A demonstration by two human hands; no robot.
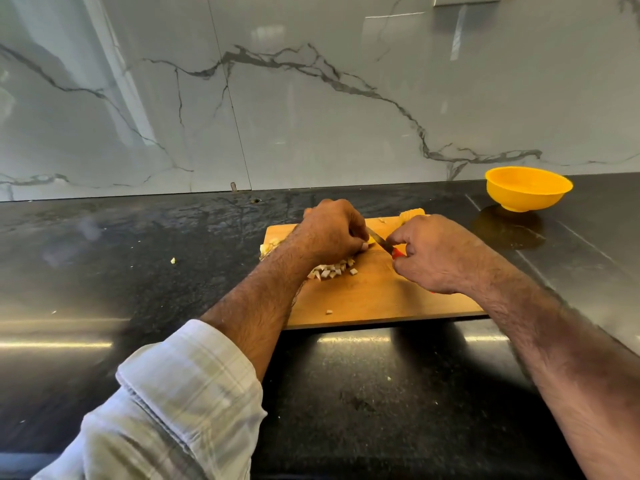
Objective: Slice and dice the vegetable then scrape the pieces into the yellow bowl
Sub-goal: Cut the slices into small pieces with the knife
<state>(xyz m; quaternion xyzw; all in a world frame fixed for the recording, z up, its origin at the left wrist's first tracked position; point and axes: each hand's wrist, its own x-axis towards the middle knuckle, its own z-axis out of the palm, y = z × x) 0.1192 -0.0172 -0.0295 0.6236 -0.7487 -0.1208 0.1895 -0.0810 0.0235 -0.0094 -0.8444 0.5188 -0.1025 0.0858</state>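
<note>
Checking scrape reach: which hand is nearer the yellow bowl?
Right. The right hand, gripping the knife, sits on the board's bowl side; the left hand is farther left of the yellow bowl.

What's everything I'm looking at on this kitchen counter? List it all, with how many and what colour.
Cutting board: one, wooden tan, on the counter in front of the person.
Diced pieces: a small pile, pale, on the board beside the left wrist.
Uncut vegetable piece: one, pale yellow, at the board's far edge.
Knife: one, steel blade, red handle, over the board.
Yellow bowl: one, on the counter, far right.
Stray bit: one, pale, on the counter left of the board.
Counter: black, glossy.
Wall: grey-veined marble.
Left hand: fingers curled on the board at the blade; what it holds is hidden.
Right hand: grips the knife.
</note>
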